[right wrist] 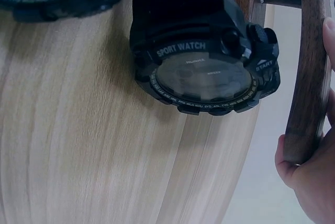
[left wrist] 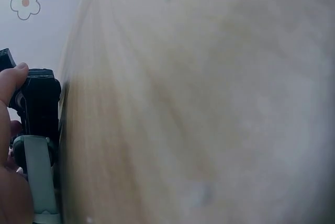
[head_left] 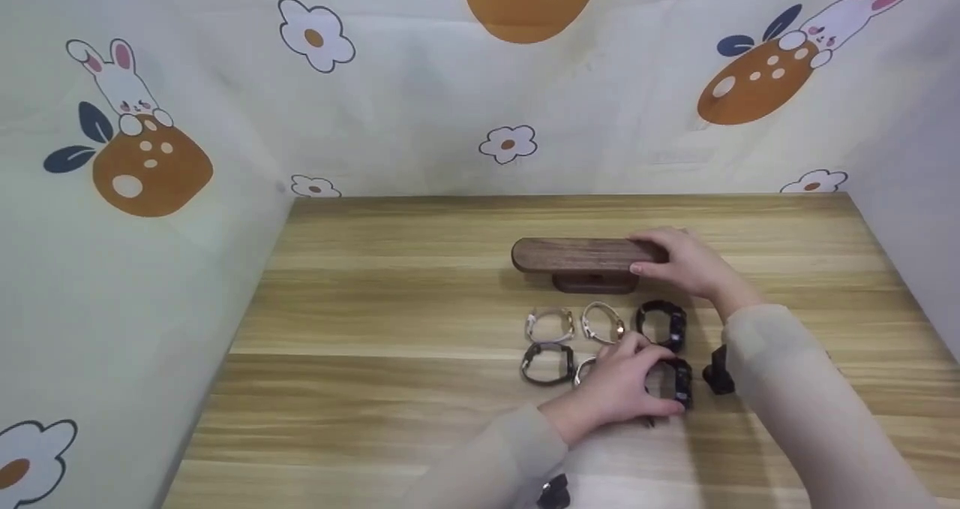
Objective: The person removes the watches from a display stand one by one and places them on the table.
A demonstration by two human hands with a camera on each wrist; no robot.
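Note:
My right hand [head_left: 686, 265] grips the right end of a dark wooden watch stand [head_left: 574, 255], a rounded bar on a smaller base. In the right wrist view the thumb and fingers wrap the end of the wooden bar [right wrist: 309, 88]. Lower down, my left hand [head_left: 615, 389] holds a black sport watch [head_left: 683, 383] between thumb and fingers. Its thumb lies on the black watch [left wrist: 42, 103] in the left wrist view. Just behind, another black sport watch [head_left: 677, 327] stands on its side; "SPORT WATCH" shows on a black watch [right wrist: 204, 77] in the right wrist view.
Left of the black watches are a pale-strap watch [head_left: 550, 327], a white-and-gold watch [head_left: 602, 323] and a dark slim watch [head_left: 547, 365]. A white watch [head_left: 582, 372] is partly hidden by my left hand. Patterned cloth walls [head_left: 405, 118] border the wooden table [head_left: 360, 306].

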